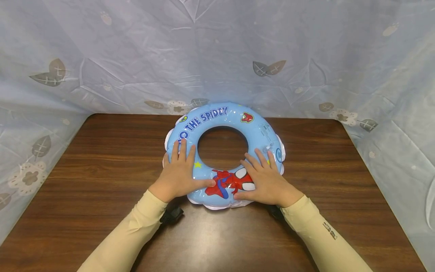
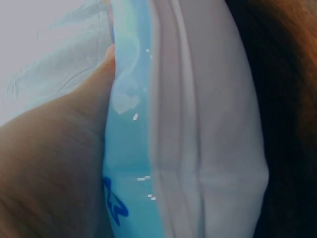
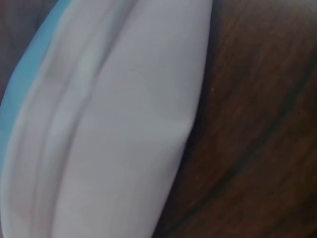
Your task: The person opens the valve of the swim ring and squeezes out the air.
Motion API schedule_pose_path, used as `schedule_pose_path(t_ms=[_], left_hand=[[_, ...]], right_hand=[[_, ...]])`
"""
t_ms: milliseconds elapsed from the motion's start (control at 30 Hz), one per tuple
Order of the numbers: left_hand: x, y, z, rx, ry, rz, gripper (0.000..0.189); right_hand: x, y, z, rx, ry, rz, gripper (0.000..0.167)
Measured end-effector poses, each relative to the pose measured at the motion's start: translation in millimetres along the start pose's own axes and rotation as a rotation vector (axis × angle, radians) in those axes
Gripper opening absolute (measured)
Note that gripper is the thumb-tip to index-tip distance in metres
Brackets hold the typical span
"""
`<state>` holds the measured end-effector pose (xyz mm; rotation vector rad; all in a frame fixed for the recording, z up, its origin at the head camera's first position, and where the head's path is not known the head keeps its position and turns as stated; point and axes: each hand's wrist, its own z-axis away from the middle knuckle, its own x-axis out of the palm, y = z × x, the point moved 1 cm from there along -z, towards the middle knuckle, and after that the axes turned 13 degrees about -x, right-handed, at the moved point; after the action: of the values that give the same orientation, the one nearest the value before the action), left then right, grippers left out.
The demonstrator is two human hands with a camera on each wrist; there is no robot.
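Smooth cream sleeves (image 1: pixel 125 234) frame a glossy, inflated blue ring (image 1: pixel 234 115), scalloped in white, on the counter (image 1: pixel 112 158). The left hand (image 1: pixel 178 175) and right hand (image 1: pixel 268 185) rest spread on its near half. Dark, streaked wood grain surrounds it; behind hangs creased, leaf-printed pale fabric (image 1: pixel 221 49).

Pale blue-grey fabric (image 1: pixel 224 45) printed with leaves (image 1: pixel 276 67) and flowers (image 1: pixel 30 177) hangs, creased, behind and on both sides of a dark brown wood-grain table (image 1: pixel 323 158), whose near part reflects a soft patch of light (image 1: pixel 200 236).
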<state>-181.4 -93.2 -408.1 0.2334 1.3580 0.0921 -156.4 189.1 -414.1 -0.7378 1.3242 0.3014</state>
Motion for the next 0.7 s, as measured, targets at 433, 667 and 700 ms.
schedule_pose_path(t_ms=[433,667,700], left_hand=[[1.4,-0.9,-0.6,-0.005,-0.002,-0.003,0.131],[1.5,-1.2,-1.2,-0.001,-0.001,-0.003,0.131],[1.3,-1.2,-1.3,-0.001,0.0,-0.003,0.131]], right_hand=[[1.3,-0.2,0.0,-0.005,0.008,0.002,0.108],[0.6,-0.4,0.1,-0.006,0.004,0.007,0.108],[0.7,-0.5,0.1,-0.004,0.001,0.008,0.108]])
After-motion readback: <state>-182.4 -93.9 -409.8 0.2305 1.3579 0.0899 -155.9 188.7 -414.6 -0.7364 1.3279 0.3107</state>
